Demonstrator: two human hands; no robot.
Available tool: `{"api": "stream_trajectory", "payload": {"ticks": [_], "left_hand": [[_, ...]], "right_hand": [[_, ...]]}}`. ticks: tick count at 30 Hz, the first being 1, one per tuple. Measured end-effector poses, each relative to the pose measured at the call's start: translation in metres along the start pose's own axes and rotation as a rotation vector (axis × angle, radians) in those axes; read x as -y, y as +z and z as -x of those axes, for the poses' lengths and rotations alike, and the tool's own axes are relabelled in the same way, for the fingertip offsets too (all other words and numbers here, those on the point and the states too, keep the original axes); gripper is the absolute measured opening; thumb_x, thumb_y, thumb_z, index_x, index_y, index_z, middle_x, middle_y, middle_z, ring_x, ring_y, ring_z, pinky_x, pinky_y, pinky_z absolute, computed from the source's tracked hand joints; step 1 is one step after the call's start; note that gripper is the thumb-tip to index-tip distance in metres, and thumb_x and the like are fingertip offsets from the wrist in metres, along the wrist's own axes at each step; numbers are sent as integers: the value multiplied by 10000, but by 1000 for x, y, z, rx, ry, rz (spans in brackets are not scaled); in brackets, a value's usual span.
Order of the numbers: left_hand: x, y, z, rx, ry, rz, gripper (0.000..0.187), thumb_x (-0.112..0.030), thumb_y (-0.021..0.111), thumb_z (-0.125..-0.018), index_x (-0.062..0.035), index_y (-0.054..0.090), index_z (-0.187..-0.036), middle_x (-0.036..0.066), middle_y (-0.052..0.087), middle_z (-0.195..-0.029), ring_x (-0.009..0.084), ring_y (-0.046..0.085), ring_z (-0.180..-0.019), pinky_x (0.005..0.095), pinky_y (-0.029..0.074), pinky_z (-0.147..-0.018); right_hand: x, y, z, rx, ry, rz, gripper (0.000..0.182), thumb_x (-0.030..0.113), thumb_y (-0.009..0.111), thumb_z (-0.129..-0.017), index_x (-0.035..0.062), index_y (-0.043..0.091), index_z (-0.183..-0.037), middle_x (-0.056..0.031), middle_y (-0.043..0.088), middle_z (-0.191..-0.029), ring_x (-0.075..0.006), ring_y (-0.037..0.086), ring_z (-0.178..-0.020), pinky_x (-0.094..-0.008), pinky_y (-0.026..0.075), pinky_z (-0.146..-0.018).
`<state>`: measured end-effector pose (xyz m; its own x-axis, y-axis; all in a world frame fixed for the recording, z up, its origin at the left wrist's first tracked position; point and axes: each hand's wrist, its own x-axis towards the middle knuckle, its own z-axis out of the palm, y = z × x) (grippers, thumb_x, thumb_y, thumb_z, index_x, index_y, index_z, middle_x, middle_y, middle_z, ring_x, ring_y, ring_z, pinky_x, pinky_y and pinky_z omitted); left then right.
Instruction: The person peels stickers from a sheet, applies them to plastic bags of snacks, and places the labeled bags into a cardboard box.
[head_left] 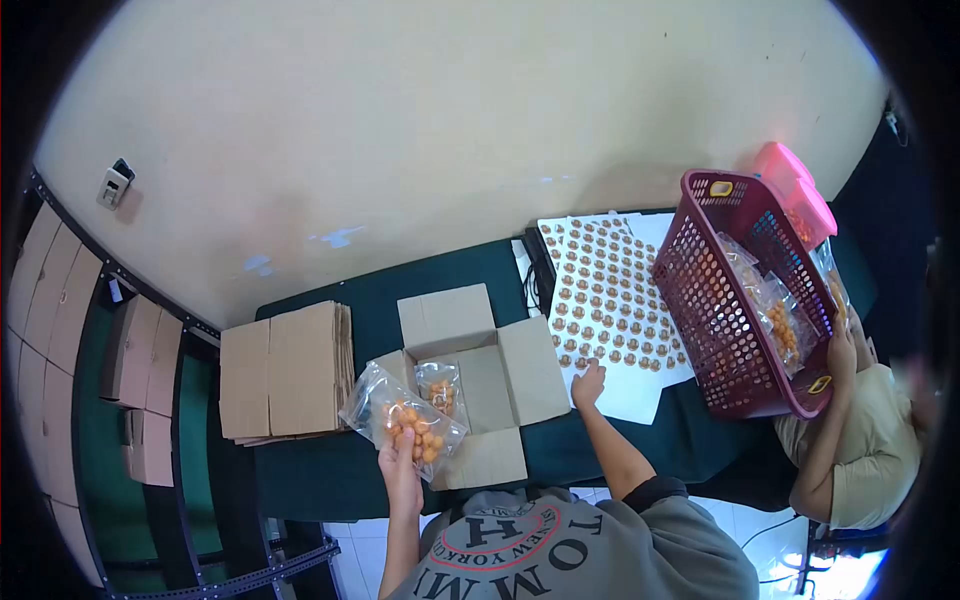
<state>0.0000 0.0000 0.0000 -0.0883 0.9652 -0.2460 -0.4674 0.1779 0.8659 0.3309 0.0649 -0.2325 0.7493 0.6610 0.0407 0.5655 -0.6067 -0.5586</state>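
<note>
My left hand (401, 472) grips a clear plastic bag (418, 428) of round orange snacks, held over the near left corner of an open cardboard box (487, 388). Inside that box, at its left side, lies another clear snack bag (438, 385). My right hand (589, 384) is at the lower edge of a white sheet of round brown stickers (610, 295). Its fingers are bent together at the bottom row of stickers. Whatever is between the fingertips is too small to make out.
Flattened cardboard boxes (285, 370) are stacked on the left of the dark green table (390, 275). On the right a tilted maroon basket (715, 300) holds snack bags, beside a pink container (795, 185). Another person's hand (842, 350) is at the basket's rim. Shelves with boxes (145, 350) stand far left.
</note>
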Motion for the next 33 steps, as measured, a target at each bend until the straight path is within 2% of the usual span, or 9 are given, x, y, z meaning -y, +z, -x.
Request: {"api": "stream_trajectory", "payload": {"ticks": [2, 7, 10, 12, 20, 23, 25, 27, 33], "left_hand": [[3, 8, -3, -28, -1, -10, 249, -159, 492, -875, -11, 474, -1074, 54, 567, -962, 99, 568, -841, 219, 478, -718], [0, -21, -2, -25, -18, -31, 233, -157, 485, -879, -10, 479, -1060, 60, 576, -931, 97, 578, -802, 213, 482, -681], [2, -34, -3, -26, -16, -30, 234, -157, 482, -879, -9, 478, -1061, 63, 580, -929, 94, 580, -798, 198, 479, -662], [1, -37, -2, -23, -18, -26, 235, -157, 482, -879, -9, 477, -1062, 65, 581, -932, 93, 581, -803, 191, 476, -656], [9, -52, 2, -72, -59, -25, 291, -128, 524, -858, -4, 462, -1113, 55, 564, -955, 111, 572, -830, 221, 486, -682], [15, -57, -1, -64, -76, -1, 283, -131, 523, -858, -5, 465, -1105, 55, 559, -961, 117, 571, -836, 232, 491, -675], [21, -63, -5, -45, -81, -19, 281, -132, 524, -858, -10, 464, -1104, 58, 555, -970, 116, 571, -835, 235, 493, -674], [21, -63, -6, -46, -93, -1, 282, -130, 525, -858, -11, 460, -1105, 59, 554, -968, 114, 570, -829, 234, 492, -679], [16, -59, -1, -89, -74, -58, 252, -150, 521, -862, -23, 480, -1076, 47, 562, -922, 113, 571, -798, 226, 479, -669]], "right_hand": [[4, -5, -12, 46, 54, 46, 445, 34, 603, -656, 106, 432, -1060, -128, 463, -998, -302, 489, -940, -424, 418, -743], [15, -8, 4, 25, 99, 27, 364, 22, 597, -656, 100, 462, -985, -125, 462, -991, -296, 490, -927, -422, 421, -714], [19, -9, 9, 69, 44, 31, 428, 12, 594, -653, 81, 463, -1054, -136, 459, -1000, -305, 480, -954, -417, 420, -747], [20, -6, 15, -76, 34, -48, 463, -3, 591, -647, 43, 475, -1093, -149, 453, -1009, -312, 469, -971, -399, 412, -790], [3, -3, 18, -60, -160, -119, 363, 4, 573, -669, 23, 514, -1027, -162, 455, -1000, -321, 474, -947, -385, 403, -798], [14, -11, 15, -56, -106, -155, 315, 33, 592, -689, 36, 517, -995, -163, 461, -1002, -317, 485, -941, -386, 405, -786], [18, -9, 8, -131, -42, -141, 279, 65, 597, -711, 43, 516, -976, -148, 494, -954, -305, 516, -894, -393, 419, -752], [17, -5, -2, -146, 70, -174, 210, 138, 617, -718, 46, 525, -884, -121, 510, -856, -280, 526, -806, -376, 421, -703], [9, 8, -19, -100, 140, 18, 127, 166, 574, -754, 41, 557, -767, -130, 541, -827, -288, 551, -744, -400, 440, -640]]}}
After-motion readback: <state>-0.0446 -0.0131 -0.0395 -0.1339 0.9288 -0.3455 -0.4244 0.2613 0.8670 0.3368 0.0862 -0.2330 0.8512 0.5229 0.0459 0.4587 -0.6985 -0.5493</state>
